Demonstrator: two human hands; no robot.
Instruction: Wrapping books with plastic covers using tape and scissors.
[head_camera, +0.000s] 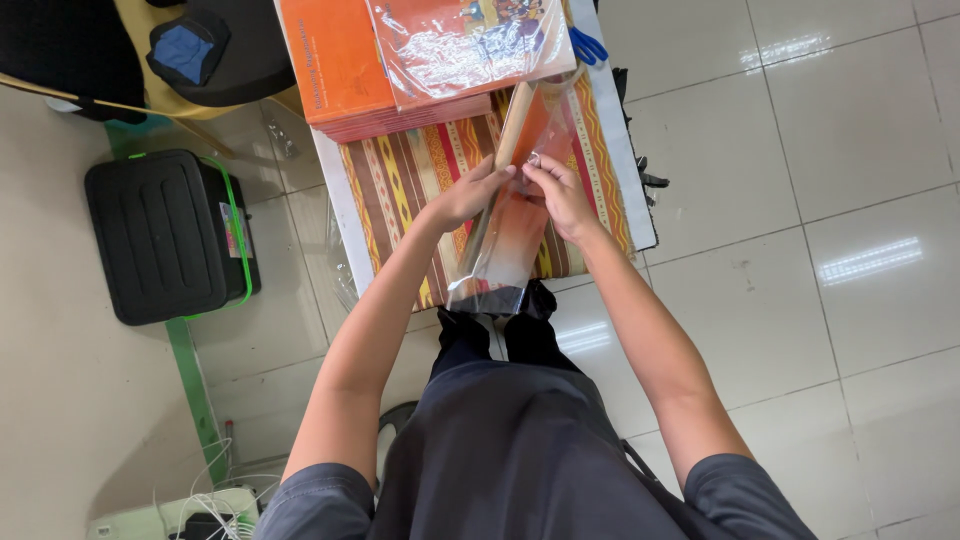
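My left hand (465, 196) and my right hand (558, 192) meet over a long clear plastic bag (505, 235) that holds an orange item. Both hands grip the bag near its middle, fingers pinched together. The bag runs from the table's near edge up toward a wooden stick-like piece (513, 122) at its top end. It lies over a striped patterned cloth (400, 180) on a small table (337, 200).
A stack of orange books (340, 70) and a plastic-wrapped orange book (465, 45) lie at the table's far end, with blue-handled scissors (590, 47). A black bin with green trim (165, 235) stands on the tiled floor at left. White cables (205, 495) lie bottom left.
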